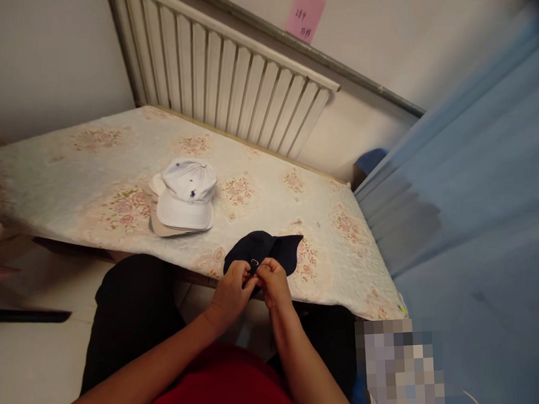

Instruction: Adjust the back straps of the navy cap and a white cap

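A dark navy cap [265, 250] lies at the near edge of the table [91, 169], which has a floral cover. My left hand [231, 291] and my right hand [272, 283] are both closed in a pinch on the cap's back strap, where a small metal buckle shows between the fingers. Further back on the table a white cap [186, 194] with a small dark logo rests on top of a beige cap [160, 223].
A white radiator [227, 77] stands behind the table under a sill with a pink sticky note [305, 14]. A blue curtain or fabric [477, 203] fills the right side. My dark trousers and red top are below the table edge.
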